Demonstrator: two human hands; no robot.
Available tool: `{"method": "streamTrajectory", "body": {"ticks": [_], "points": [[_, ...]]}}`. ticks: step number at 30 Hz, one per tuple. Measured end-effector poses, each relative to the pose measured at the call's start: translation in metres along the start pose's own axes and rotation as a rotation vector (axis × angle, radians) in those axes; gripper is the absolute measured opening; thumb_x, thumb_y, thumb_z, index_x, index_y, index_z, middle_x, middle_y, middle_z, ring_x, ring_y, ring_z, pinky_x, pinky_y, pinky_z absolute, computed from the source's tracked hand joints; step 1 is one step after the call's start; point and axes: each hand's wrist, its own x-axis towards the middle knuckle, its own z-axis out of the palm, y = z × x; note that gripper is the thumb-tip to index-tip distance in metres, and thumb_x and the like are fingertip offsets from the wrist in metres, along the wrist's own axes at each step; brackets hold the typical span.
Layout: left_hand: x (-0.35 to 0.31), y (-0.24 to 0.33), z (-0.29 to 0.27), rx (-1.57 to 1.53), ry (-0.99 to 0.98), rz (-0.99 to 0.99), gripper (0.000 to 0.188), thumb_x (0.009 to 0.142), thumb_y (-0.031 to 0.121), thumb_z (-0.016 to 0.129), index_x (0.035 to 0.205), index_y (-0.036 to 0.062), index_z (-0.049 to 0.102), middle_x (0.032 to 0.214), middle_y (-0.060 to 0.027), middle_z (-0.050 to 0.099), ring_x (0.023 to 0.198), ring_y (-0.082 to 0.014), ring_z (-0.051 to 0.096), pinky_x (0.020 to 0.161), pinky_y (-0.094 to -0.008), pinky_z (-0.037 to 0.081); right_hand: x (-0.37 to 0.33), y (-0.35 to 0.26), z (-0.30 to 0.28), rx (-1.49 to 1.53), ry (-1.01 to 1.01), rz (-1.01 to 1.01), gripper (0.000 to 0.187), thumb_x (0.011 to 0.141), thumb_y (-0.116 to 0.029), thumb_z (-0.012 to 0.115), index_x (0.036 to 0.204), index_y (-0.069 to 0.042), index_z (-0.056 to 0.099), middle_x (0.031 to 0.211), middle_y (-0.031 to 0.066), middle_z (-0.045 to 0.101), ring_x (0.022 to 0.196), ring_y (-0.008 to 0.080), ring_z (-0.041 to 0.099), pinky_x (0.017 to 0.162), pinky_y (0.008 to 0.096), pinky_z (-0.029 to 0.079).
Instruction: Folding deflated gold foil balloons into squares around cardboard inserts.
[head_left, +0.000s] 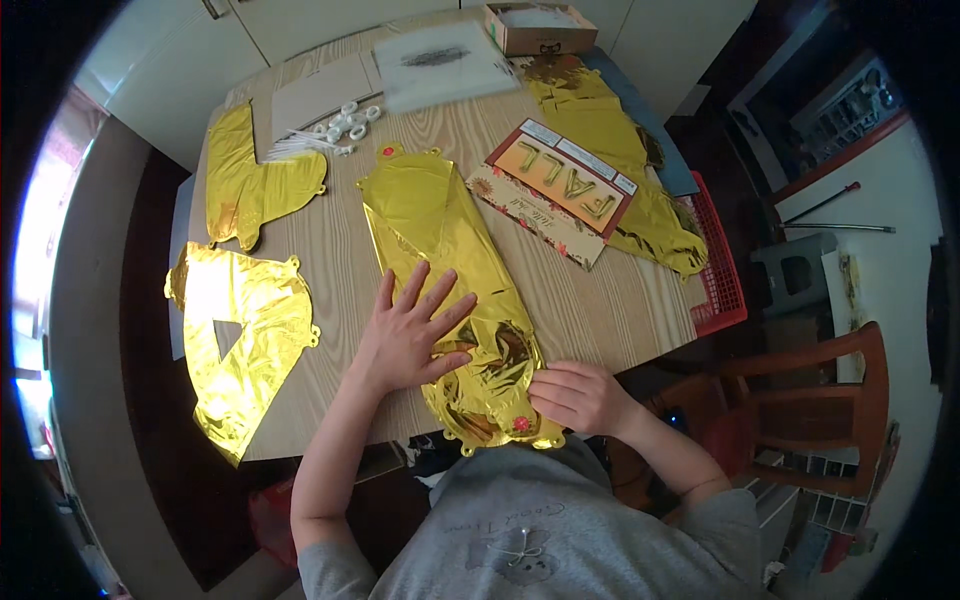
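The single view comes from the left of two fisheye cameras worn side by side on the person's head. It looks steeply down and forward, upright and unmirrored, from close above the grey shirt (440,535) at the bottom middle. The left forearm (333,455) and right forearm (672,450) point inward toward the long gold foil (415,205) near the centre. The wide field takes in most of the counter (343,230), pale cupboards (160,85) beyond it and a wooden chair (876,395) at right; straight edges bow toward the dark rounded border.

Long gold foil balloon (450,235), flat, tab-edged, creased at near end, lying on table (338,230)
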Motion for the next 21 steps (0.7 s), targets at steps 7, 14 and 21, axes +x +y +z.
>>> {"method": "streamTrajectory", "body": {"ticks": [7, 14, 21], "points": [[0.0001, -0.0002, 0.0006, -0.003, 0.005, 0.001, 0.072, 0.085, 0.067, 0.051, 0.145, 0.0285, 0.043, 0.153, -0.0094, 0.036, 0.143, -0.0399, 0.026, 0.112, -0.0651, 0.017, 0.0020, 0.0004, -0.0008, -0.004, -0.006, 0.002, 0.019, 0.079, -0.015, 0.062, 0.095, -0.005, 0.067, 0.102, 0.0064, 0.068, 0.100, 0.0209, 0.065, 0.093, 0.0371, 0.052], [-0.0008, -0.0002, 0.0000, -0.007, 0.017, 0.003, 0.072, 0.085, 0.068, 0.050, 0.145, 0.0275, 0.044, 0.153, -0.0095, 0.037, 0.143, -0.0393, 0.025, 0.112, -0.0651, 0.016, 0.0045, 0.0000, 0.0001, -0.007, -0.008, 0.014, 0.020, 0.078, -0.015, 0.063, 0.095, -0.005, 0.067, 0.102, 0.0068, 0.068, 0.100, 0.0219, 0.065, 0.092, 0.0370, 0.053], [-0.0010, -0.0004, 0.0010, -0.003, 0.013, 0.003, 0.073, 0.086, 0.069, 0.048, 0.145, 0.0272, 0.044, 0.153, -0.0094, 0.037, 0.143, -0.0387, 0.025, 0.112, -0.0651, 0.016, 0.0002, 0.0000, 0.0018, 0.006, -0.043, 0.029, 0.025, 0.076, -0.016, 0.064, 0.098, -0.005, 0.067, 0.105, 0.0072, 0.067, 0.104, 0.0223, 0.063, 0.094, 0.0379, 0.052]]}}
